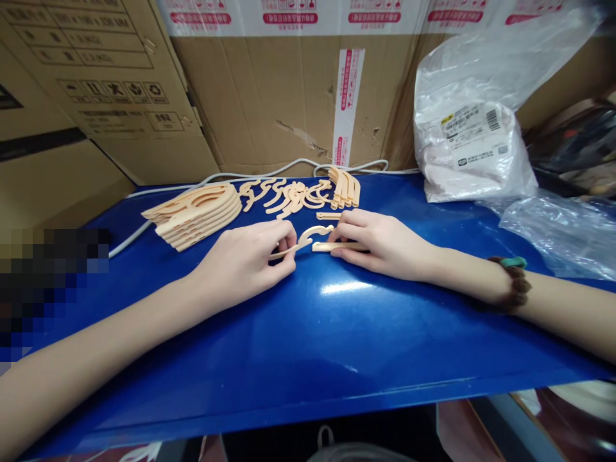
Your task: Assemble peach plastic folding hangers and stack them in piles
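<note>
Near the table's [298, 359] back left corner lies a stack of beige curved pieces [199, 215]. The left hand [257, 253] pinches a beige hook [318, 230] above the table's middle. Loose hooks [292, 196] lie along the back edge. The right hand [382, 244] grips a straight bar [323, 246] between thumb and fingers. Curved arms [344, 189] stand bunched behind it. A plastic bag [466, 151] occupies the back right.
</note>
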Demonstrator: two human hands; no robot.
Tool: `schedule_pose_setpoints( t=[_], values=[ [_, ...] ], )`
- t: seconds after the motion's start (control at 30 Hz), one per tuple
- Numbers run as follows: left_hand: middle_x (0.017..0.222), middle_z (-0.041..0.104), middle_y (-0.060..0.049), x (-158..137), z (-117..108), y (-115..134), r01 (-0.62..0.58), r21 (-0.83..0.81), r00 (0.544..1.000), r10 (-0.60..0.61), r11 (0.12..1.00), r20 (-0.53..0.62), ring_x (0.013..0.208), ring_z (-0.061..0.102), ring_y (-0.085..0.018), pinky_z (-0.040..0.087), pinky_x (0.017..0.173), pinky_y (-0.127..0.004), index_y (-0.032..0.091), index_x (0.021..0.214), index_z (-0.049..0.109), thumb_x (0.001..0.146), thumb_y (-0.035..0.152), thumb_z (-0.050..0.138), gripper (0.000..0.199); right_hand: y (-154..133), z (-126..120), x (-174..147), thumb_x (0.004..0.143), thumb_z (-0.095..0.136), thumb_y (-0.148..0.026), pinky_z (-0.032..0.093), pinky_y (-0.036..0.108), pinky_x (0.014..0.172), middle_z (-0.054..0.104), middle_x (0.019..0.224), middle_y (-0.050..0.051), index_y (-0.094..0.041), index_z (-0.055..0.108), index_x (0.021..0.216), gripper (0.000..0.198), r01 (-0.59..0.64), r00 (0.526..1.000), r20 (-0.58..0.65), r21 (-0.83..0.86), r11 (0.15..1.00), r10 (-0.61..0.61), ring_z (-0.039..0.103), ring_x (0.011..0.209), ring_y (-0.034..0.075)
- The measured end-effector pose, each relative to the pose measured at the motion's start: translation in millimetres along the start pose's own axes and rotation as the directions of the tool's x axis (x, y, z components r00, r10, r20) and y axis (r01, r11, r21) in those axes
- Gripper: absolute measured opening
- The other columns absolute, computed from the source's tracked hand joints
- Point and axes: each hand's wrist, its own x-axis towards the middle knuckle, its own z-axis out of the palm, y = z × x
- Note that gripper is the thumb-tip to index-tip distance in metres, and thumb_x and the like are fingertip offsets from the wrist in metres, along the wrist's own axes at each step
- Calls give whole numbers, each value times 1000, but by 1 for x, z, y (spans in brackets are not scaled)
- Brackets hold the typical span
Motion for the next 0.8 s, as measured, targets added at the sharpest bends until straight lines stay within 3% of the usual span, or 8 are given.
schedule_pose_setpoints(
  t=[0.13,0.37,0.53,0.8],
  values=[
    [80,65,0,0,-1,-1,-3,-15,999,2,1000,-40,66,59,-14,38,59,-25,20,91,54,93,30,44,15,0,1,0,98,48,-29,47,33,80,62,98,8,-16,63,103,21,4,1000,0,-3,1000,-4,59,90,21],
    [90,68,-2,1,0,-3,30,-81,999,-32,996,-23,77,65,-16,45,70,-26,19,118,48,100,24,33,24,-1,0,-1,99,46,-29,47,33,81,64,100,9,-16,63,102,22,3,1000,9,24,1000,-3,60,91,20],
    [104,66,-4,1,0,-2,17,-122,997,-26,992,-74,68,61,-11,46,68,-24,19,131,43,98,15,32,36,-2,-1,0,98,46,-25,46,30,77,64,96,7,-16,60,96,16,7,1000,-7,42,999,-7,60,86,18],
    [100,63,-2,-2,0,-5,38,-34,987,-43,999,-157,74,59,-15,41,67,-26,19,118,49,92,12,36,31,-4,0,0,101,36,-32,42,30,67,69,86,5,-16,53,109,25,-35,999,22,-26,999,36,62,70,18]
  ],
)
